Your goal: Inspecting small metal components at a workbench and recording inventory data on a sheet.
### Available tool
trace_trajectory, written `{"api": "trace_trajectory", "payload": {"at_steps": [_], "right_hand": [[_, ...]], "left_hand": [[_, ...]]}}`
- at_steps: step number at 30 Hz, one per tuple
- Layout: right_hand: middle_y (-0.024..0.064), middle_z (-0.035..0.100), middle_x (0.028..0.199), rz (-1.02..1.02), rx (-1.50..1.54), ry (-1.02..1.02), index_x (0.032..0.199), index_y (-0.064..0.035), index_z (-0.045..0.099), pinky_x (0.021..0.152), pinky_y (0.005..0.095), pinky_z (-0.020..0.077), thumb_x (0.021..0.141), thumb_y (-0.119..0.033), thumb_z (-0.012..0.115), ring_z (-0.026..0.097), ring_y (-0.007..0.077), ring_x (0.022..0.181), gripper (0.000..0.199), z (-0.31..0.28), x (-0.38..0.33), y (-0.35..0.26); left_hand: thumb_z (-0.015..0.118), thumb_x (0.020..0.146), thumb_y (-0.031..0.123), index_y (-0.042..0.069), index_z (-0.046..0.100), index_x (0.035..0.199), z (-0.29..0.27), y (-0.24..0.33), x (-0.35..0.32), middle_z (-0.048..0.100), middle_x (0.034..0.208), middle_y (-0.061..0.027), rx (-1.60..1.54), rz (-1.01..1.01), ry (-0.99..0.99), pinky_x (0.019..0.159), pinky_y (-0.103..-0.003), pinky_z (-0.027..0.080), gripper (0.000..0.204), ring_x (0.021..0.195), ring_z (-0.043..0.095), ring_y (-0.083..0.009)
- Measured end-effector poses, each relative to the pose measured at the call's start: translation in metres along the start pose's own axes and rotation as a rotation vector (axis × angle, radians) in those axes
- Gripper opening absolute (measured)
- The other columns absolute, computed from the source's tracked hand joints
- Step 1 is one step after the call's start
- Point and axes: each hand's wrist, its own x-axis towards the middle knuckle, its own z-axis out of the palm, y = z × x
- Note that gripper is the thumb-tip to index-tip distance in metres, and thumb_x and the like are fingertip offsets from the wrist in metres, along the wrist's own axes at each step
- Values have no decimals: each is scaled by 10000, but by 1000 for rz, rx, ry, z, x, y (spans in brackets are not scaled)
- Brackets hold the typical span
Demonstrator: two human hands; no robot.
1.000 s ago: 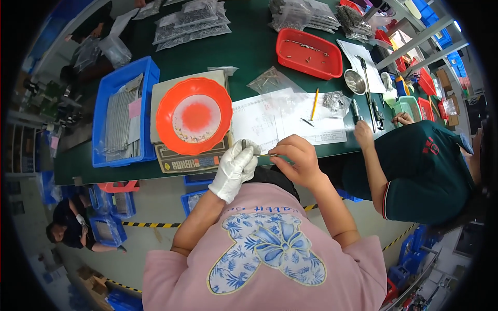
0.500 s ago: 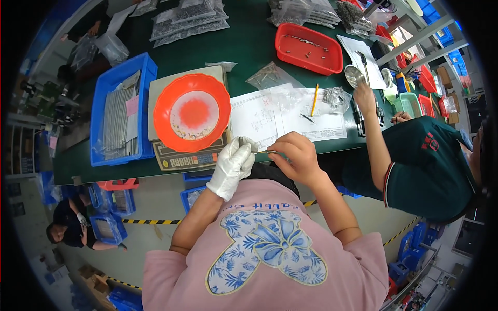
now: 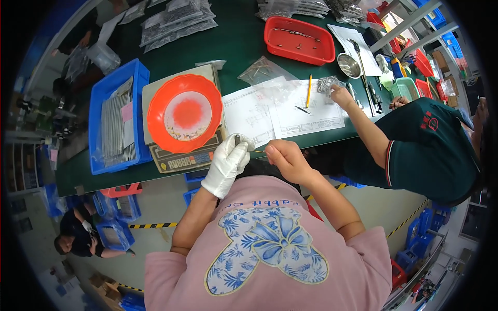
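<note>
Since the earlier frame both hands have kept to the table's near edge, while the co-worker's hand (image 3: 340, 95) has drawn in from the far tools to the crumpled plastic bag (image 3: 328, 83). From the head view, the gloved left hand (image 3: 226, 164) pinches a small dark metal part (image 3: 237, 139) upright at its fingertips, just beside the orange dish (image 3: 185, 113) on the scale (image 3: 179, 158). Curled shut, the bare right hand (image 3: 287, 158) seems to grip something thin, too small to tell.
</note>
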Motion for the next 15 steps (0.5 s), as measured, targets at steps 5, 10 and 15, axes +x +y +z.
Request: {"api": "trace_trajectory", "payload": {"at_steps": [5, 10, 15], "right_hand": [[102, 456, 632, -409, -372, 209, 700, -20, 472, 525, 331, 374, 751, -105, 498, 463, 272, 583, 102, 1, 0, -1], [100, 442, 632, -586, -579, 268, 694, -25, 471, 518, 340, 375, 705, -72, 531, 458, 272, 583, 76, -5, 3, -8], [55, 401, 551, -529, -383, 194, 632, -47, 433, 481, 302, 356, 754, -102, 495, 423, 216, 501, 147, 0, 5, 2]], "left_hand": [[407, 837, 149, 66, 483, 808, 1, 0, 1, 338, 511, 59, -48, -42, 11, 364, -160, 193, 116, 404, 267, -18], [424, 832, 164, 52, 471, 828, 0, 3, 1, 334, 515, 47, -105, -90, -32, 379, -163, 196, 121, 407, 260, -30], [398, 839, 99, 52, 487, 825, 1, 7, -1, 375, 555, 46, 73, 55, -33, 417, -162, 243, 101, 452, 310, -23]]}}
